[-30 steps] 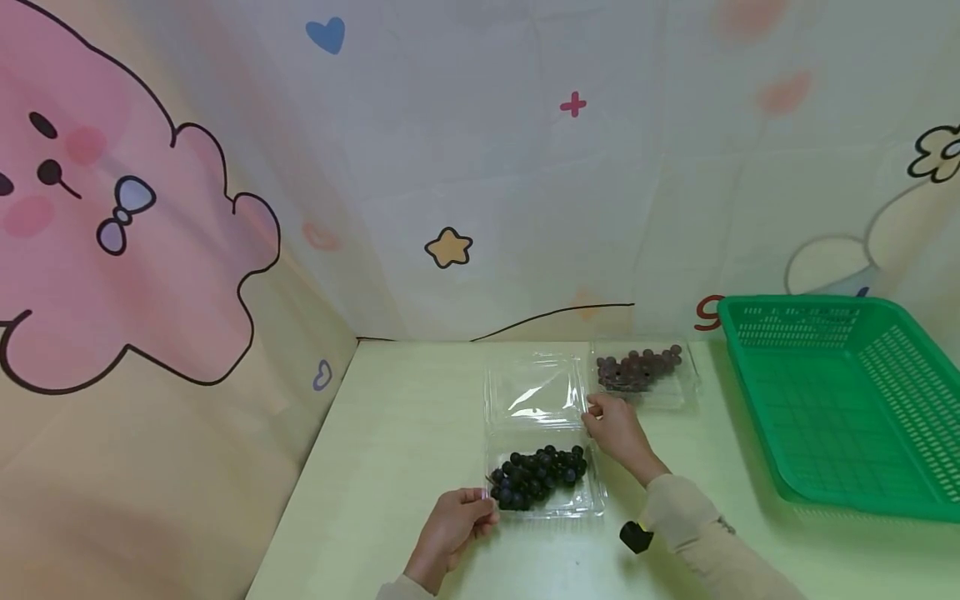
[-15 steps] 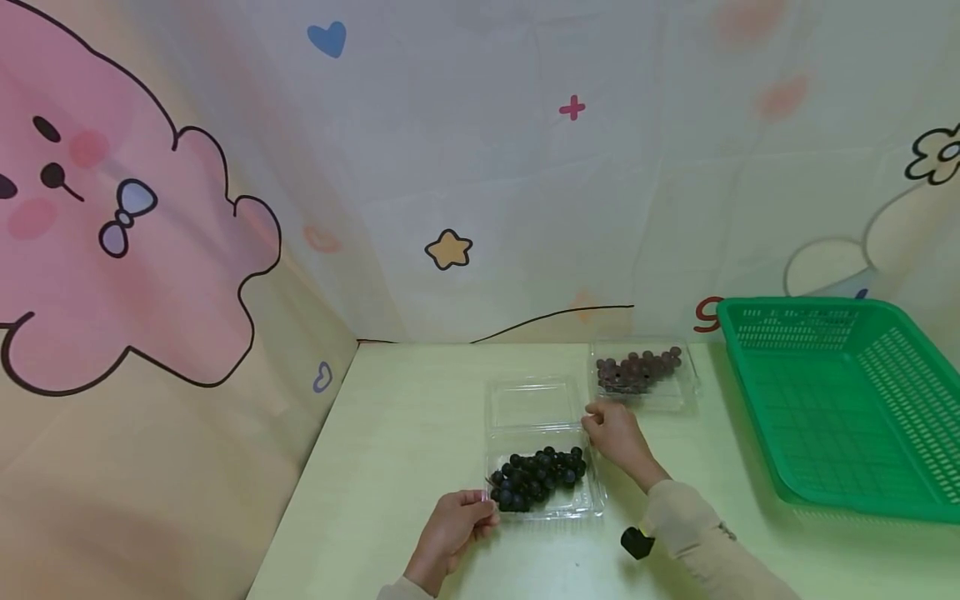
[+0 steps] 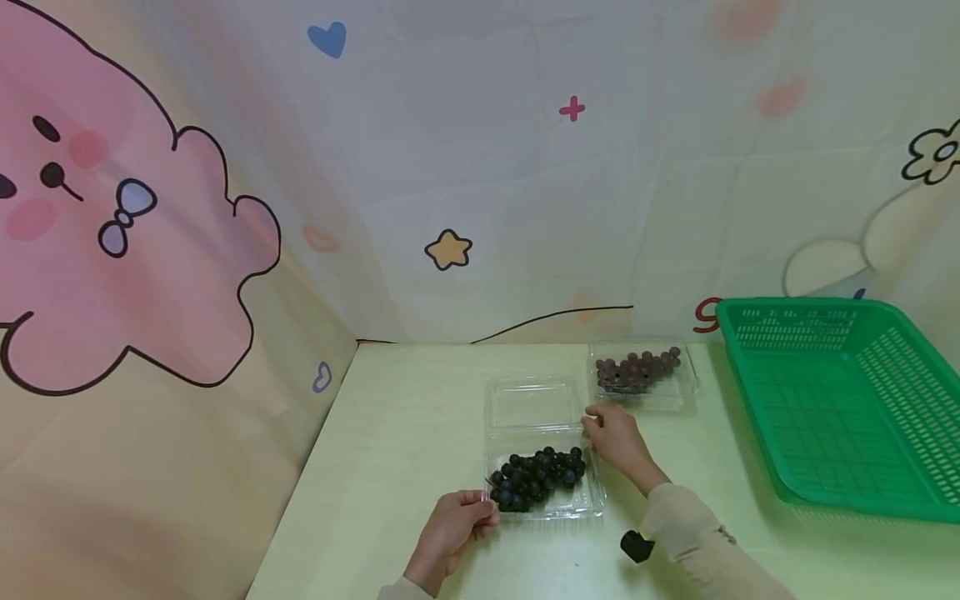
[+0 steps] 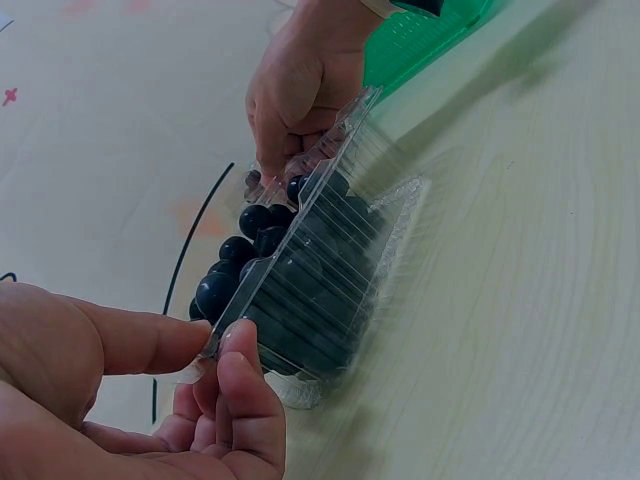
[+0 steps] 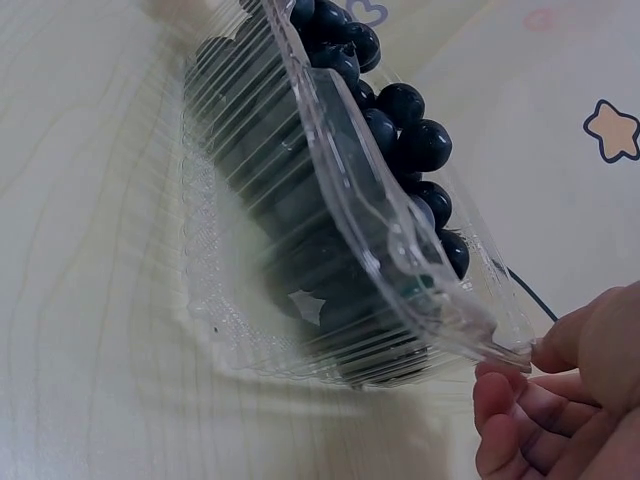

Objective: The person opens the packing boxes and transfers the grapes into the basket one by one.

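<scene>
A clear plastic clamshell box (image 3: 588,500) stands on the table with its lid (image 3: 532,404) folded back, away from the person. Inside its base lies a bunch of dark grapes (image 3: 536,477). At the near left corner my left hand (image 3: 453,527) pinches the rim between thumb and fingers, as the left wrist view shows closely. My right hand (image 3: 619,437) is at the right side by the hinge; in the right wrist view its thumb and fingers (image 5: 500,395) pinch the rim corner. Grape undersides blur through the ribbed wall.
Behind my right hand sits a second clear box (image 3: 678,396) holding reddish grapes (image 3: 637,371). A large green plastic basket (image 3: 832,417) occupies the table's right side. A printed cloth (image 3: 510,167) rises along the table's back edge.
Over the last second the lid's far edge has dropped lower in the head view, and the bright glare on it is gone. Both hands keep almost the same places.
</scene>
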`<state>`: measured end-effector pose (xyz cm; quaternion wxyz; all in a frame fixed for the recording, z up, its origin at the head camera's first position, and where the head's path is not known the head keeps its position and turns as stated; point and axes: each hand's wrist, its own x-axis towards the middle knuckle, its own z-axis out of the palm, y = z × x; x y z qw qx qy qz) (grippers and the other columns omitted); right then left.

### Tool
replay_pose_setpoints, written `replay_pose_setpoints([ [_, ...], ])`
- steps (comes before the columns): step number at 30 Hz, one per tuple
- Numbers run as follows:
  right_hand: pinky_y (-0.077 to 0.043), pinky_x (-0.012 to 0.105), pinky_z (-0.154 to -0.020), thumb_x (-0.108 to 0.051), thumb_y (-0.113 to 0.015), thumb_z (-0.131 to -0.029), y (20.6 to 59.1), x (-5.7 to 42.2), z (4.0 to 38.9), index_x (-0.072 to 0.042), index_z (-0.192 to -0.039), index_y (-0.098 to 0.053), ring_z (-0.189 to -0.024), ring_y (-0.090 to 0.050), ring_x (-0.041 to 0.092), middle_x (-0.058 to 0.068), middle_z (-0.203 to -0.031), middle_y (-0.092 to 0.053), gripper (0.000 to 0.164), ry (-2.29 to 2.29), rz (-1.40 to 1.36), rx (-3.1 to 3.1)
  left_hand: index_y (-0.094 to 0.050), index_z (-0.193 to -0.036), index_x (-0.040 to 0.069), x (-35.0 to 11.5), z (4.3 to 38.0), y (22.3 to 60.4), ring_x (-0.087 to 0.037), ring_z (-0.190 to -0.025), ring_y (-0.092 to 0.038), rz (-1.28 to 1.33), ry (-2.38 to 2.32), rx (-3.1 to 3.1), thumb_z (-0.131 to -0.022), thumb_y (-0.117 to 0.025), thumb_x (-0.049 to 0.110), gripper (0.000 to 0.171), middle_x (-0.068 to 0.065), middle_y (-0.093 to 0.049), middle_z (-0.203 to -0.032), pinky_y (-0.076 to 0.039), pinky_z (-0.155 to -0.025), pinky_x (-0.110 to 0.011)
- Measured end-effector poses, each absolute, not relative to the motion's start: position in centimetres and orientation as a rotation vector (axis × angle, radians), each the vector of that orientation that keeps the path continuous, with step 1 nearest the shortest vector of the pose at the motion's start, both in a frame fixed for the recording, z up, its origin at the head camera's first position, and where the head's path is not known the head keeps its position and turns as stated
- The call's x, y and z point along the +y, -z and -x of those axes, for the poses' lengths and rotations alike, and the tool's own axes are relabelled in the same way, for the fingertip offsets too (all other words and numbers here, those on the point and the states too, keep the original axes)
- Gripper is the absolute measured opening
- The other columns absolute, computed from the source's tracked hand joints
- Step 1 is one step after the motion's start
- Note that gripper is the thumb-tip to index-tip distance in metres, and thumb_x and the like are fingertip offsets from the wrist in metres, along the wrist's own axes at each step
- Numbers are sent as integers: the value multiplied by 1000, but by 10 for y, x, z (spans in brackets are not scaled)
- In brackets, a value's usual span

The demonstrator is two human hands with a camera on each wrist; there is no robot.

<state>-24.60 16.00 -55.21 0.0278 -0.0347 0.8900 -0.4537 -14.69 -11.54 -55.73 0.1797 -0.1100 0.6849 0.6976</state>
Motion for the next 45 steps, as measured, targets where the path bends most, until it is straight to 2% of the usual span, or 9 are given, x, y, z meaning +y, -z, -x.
replay_pose_setpoints([
  [28, -44, 31, -50, -10, -53, -104, 555, 161, 247, 14, -135, -58, -54, -57, 14, 7, -74, -66, 40, 1398, 106, 2752, -62, -112, -12, -116, 147, 558, -10, -76, -65, 305, -1979, 1940, -100, -62, 1, 17, -10, -69, -90, -55, -68, -20],
  [35, -45, 29, -51, -11, -55, -104, 555, 160, 248, 13, -133, -60, -56, -58, 13, 6, -74, -66, 39, 1388, 106, 2763, -62, -112, -11, -115, 147, 556, -10, -76, -65, 323, -1967, 1933, -100, -62, 1, 17, -7, -68, -88, -55, -68, -21],
  [45, -49, 32, -58, -17, -61, -104, 551, 159, 243, 14, -131, -60, -64, -61, 16, 10, -79, -69, 42, 1390, 100, 2763, -63, -112, -10, -117, 147, 555, -12, -79, -67, 315, -1959, 1920, -100, -63, 2, 17, -9, -69, -91, -56, -71, -22],
])
